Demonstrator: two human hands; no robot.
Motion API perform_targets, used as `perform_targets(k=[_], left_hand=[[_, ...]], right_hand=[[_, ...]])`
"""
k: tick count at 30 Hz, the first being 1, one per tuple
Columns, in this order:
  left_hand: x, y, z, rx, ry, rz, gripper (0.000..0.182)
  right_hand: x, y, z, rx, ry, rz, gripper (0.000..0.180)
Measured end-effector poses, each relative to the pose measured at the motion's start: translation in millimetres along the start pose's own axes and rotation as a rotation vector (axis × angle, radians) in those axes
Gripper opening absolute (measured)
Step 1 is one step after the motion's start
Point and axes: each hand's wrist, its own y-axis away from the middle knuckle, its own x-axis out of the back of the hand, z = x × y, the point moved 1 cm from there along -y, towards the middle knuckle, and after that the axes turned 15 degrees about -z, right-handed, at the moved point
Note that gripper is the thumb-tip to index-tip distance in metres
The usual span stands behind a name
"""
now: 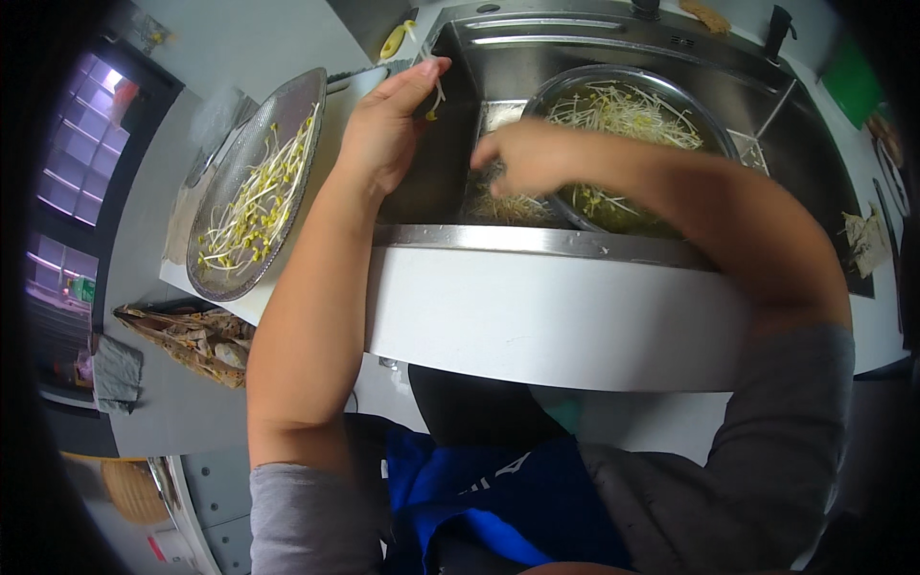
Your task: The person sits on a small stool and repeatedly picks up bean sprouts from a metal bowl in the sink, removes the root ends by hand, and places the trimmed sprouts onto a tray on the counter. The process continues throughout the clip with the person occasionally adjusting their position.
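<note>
My left hand [392, 115] is raised over the sink's left edge, pinching a few bean sprouts [440, 93] between thumb and fingers. Blurred by motion, my right hand [528, 158] hangs over the left part of the sink, fingers spread and pointing down; I see nothing held in it. Just below it, a heap of root trimmings [510, 207] lies on the sink bottom. Beneath my right forearm, a round metal basin [629, 74] of water holds many floating bean sprouts [625, 115]. Left of my left arm, an oval basket [309, 93] contains more sprouts [255, 205] with yellow heads.
The stainless steel sink [496, 237] has a raised front rim above a white counter front [546, 309]. A yellow-handled tool [392, 42] lies behind my left hand. A black dispenser [778, 32] stands at the back right. At the right lies a crumpled cloth [865, 241].
</note>
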Motion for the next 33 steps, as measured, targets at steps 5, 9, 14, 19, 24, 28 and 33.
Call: perform_targets(k=[5,9,14,19,24,28,33], left_hand=[[-54.0,-50.2,10.1,0.046,-0.504,-0.076,0.055],[-116.2,-74.1,11.1,0.368,-1.390,0.052,0.112],[-78.3,-43.9,43.3,0.098,-1.743,0.212,0.062],[66.9,21.2,106.2,0.188,-1.898,0.170,0.043],[183.8,98.3,113.6,0.710,-2.017,0.205,0.040],[219.8,113.1,99.0,0.799,-1.762,0.146,0.041],[222.0,94.3,80.0,0.844,-1.706,0.202,0.037]], right_hand=[[-16.8,-2.6,-7.9,-0.046,0.170,-0.301,0.045],[-14.3,1.2,-6.3,0.038,0.264,-0.232,0.043],[-13.0,11.4,-10.2,0.132,0.096,-0.183,0.035],[-9.1,9.2,-10.8,0.099,0.104,-0.297,0.034],[-9.8,4.1,-5.9,0.119,0.131,-0.290,0.036],[-12.4,0.1,0.8,0.170,0.065,-0.286,0.035],[-15.8,-3.4,6.5,0.176,0.058,-0.309,0.035]])
